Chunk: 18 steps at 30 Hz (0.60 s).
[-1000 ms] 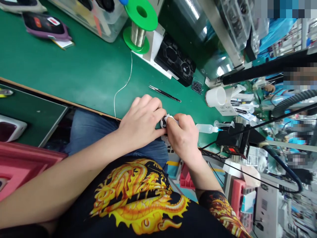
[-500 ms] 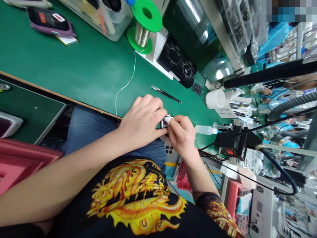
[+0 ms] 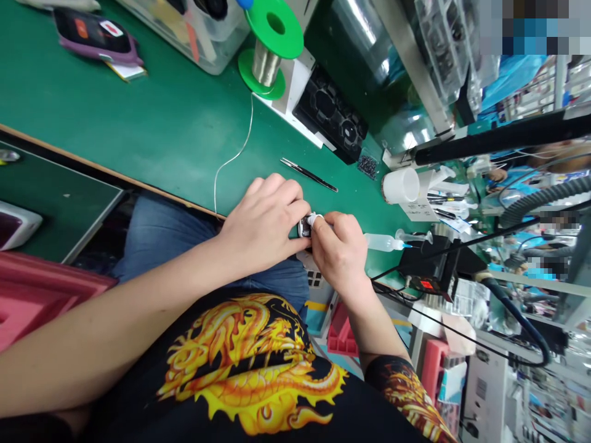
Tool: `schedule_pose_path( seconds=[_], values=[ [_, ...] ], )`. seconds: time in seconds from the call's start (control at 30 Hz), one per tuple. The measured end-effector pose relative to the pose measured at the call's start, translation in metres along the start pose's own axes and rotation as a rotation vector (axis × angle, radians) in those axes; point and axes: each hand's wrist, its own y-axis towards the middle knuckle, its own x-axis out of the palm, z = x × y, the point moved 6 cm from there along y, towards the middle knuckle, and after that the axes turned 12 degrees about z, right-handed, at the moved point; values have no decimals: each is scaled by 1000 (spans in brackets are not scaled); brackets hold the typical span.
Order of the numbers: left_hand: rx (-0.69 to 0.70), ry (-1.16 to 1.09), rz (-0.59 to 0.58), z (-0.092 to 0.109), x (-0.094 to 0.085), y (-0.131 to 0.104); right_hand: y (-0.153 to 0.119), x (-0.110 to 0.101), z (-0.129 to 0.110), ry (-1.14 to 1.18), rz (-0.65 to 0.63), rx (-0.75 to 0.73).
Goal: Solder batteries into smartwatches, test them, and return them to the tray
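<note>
Near the table's front edge, my left hand [image 3: 268,224] grips a small device housing [image 3: 304,226] between thumb and fingers. Its rim is white and its inside dark; my fingers cover much of it. My right hand [image 3: 341,253] is closed against the housing's right side. A white wrap or finger cover [image 3: 314,219] shows at its fingertip, touching the housing; whether these fingers also hold something small is hidden. Beyond the hands lie black tweezers [image 3: 310,175] on the green table [image 3: 180,141]. To the right of my right hand is a translucent syringe [image 3: 383,242].
A green spool of solder wire [image 3: 266,64] stands at the back, its loose wire reaching the front edge. A black fixture [image 3: 330,114], a tray of small screws [image 3: 368,165], a white cup [image 3: 401,186] and a purple-cased device [image 3: 96,40] surround the work area. Cables [image 3: 443,317] hang right.
My right fingers have shifted slightly on the housing, so more of its dark inside shows. The left hand keeps its grip. The view has moved very slightly.
</note>
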Motion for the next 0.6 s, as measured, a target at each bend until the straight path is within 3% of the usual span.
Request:
schedule_pose_path(
  seconds=[0.17,0.37,0.6],
  values=[
    [-4,-21,3,0,0,0,2,-3,-3,20,13,-85],
    [-6,-49,28,-1,-1,0,0,2,-1,10,-20,7],
    [9,-39,34,0,-2,0,4,0,-7,-7,-46,-11]
  ],
)
